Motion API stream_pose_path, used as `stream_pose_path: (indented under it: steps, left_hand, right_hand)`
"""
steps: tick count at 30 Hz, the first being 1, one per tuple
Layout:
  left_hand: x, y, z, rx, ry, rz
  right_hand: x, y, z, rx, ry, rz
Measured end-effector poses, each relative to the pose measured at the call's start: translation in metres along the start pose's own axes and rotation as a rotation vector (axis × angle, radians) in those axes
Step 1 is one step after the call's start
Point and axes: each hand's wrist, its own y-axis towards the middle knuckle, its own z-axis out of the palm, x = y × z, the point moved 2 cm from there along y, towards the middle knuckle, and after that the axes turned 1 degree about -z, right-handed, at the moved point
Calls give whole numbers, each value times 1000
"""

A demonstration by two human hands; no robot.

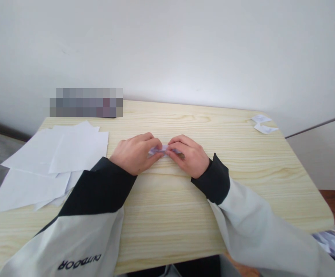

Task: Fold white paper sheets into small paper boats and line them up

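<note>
from my end, the left hand point(135, 154) and the right hand point(190, 156) meet at the middle of the frame. both have their fingers curled in and pinched shut on a small folded paper point(162, 150), held between them low on the wooden table point(242, 173). fingers hide most of that paper. loose white sheets point(54, 161) lie fanned at the left of the frame, well apart from the hands. two folded scraps point(264, 125) sit near the table's upper right corner.

White sheets point(54, 161) are lying spread on the left of the wooden table point(242, 173); two small paper scraps point(262, 124) are sitting at its far right corner.
</note>
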Motion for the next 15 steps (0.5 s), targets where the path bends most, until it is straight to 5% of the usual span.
stream_pose_path:
  steps: [10, 15]
  left_hand:
    - [20, -2, 3, -44, -203, 109]
    - [23, -3, 5, -92, -298, 49]
  right_hand:
    - [-20, -8, -20, 37, 113, -47]
    - [-20, -9, -21, 7, 100, -72]
